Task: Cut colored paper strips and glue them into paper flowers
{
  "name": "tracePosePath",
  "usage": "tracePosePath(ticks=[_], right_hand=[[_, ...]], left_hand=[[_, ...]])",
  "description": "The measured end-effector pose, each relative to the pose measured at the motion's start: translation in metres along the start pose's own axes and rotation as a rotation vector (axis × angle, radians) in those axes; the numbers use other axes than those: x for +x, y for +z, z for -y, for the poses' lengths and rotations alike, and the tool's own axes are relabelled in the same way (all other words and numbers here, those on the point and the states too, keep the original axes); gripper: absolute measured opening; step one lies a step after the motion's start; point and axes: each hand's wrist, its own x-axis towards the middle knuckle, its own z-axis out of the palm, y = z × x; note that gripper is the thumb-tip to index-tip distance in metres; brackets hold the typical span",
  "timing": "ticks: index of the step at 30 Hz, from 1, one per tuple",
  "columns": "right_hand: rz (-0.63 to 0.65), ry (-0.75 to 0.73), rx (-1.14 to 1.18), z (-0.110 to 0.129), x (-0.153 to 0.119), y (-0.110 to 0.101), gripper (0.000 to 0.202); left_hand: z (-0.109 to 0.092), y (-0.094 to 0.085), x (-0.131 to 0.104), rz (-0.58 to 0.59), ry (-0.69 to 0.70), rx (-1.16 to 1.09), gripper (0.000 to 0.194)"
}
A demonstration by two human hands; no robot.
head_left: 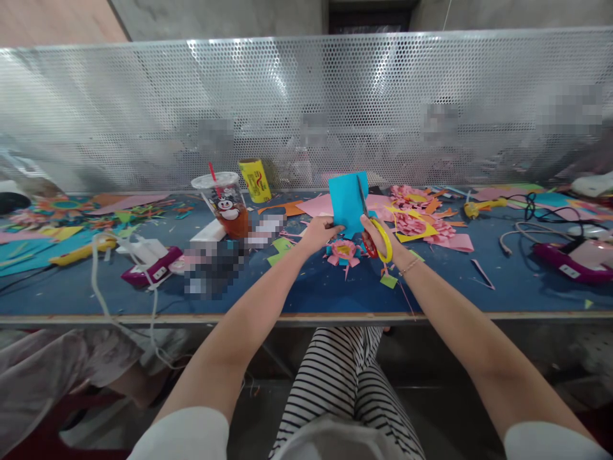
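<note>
- The left hand (325,231), at the centre of the frame, pinches the lower left edge of a blue paper sheet (345,201) between thumb and fingers.
- The right hand (380,237), just right of centre, grips scissors (363,195) by their red and yellow handles.
- The blue paper sheet stands raised above the table (306,297) at the centre of the frame; the dark blades point upward along its right part.
- Just below the sheet, between the hands, lies a small pink paper flower (343,250) with a yellow middle.
- Right of the right hand, larger pink flowers (414,223) lie near a yellow paper shape; a green scrap (389,280) lies below that hand.
- Left of centre stand a plastic cup (225,207) with a red straw and, behind it, a yellow box (255,181).
- Purple power strips lie at middle left (153,267) and far right (575,263).
- A perforated metal panel (287,96) spans the upper frame.
</note>
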Motion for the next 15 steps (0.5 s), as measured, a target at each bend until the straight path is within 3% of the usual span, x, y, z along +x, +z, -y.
tracePosePath(ticks=[3, 11, 15], right_hand=[[0.034, 0.019, 0.078, 0.0009, 0.0003, -0.0021, 0.055], [-0.079, 0.031, 0.076, -0.0037, 0.0063, -0.0056, 0.048], [-0.013, 0.027, 0.202, -0.0013, 0.0020, -0.0037, 0.049]], left_hand=[[0.0021, 0.0011, 0.0003, 0.032, 0.021, 0.017, 0.035], [-0.0009, 0.0002, 0.0001, 0.024, 0.012, 0.019, 0.035], [-0.0010, 0.0001, 0.0002, 0.028, 0.009, 0.011, 0.034]])
